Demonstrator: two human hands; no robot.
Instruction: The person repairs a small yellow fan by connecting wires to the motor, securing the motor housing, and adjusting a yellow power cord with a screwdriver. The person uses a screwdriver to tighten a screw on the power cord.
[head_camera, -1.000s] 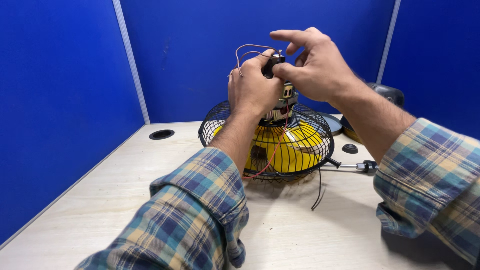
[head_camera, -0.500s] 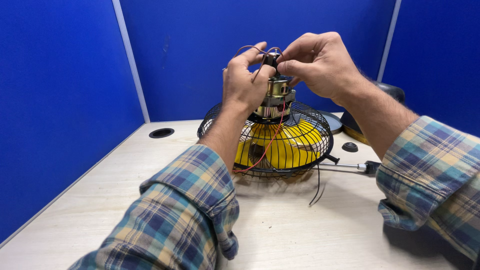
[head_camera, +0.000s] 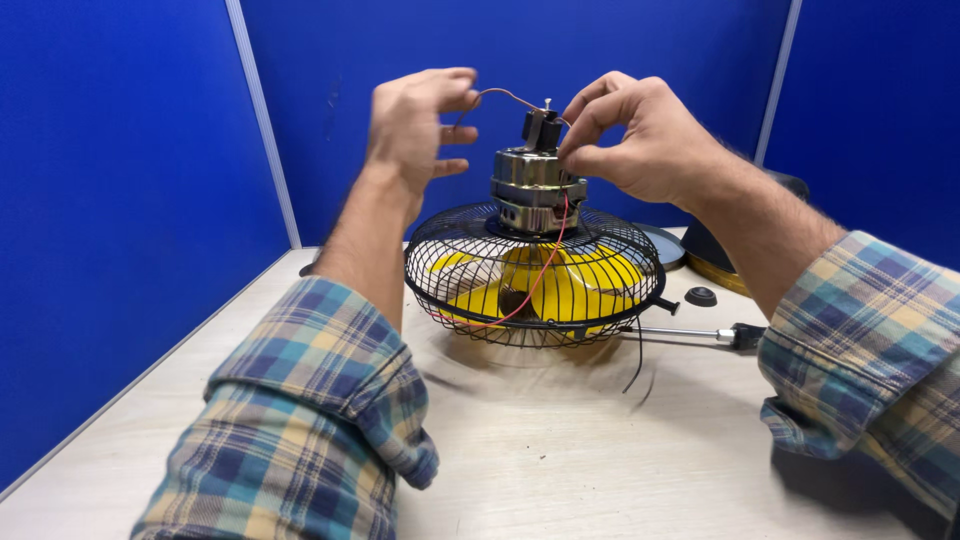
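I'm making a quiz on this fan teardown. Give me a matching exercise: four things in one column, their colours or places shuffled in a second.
Things:
1. fan blades
2. wire cage
3. motor
4. screwdriver

Descriptions:
A. shiny metal, on top of the cage
B. lying on the table right of the cage
C. yellow, inside the cage
D. black, round, resting on the table

Pairs: 1-C, 2-D, 3-A, 4-B

Single head-worn view — looks forward and slightly down, close over both forearms, facing the blue partition corner (head_camera: 640, 60); no second view shares the scene.
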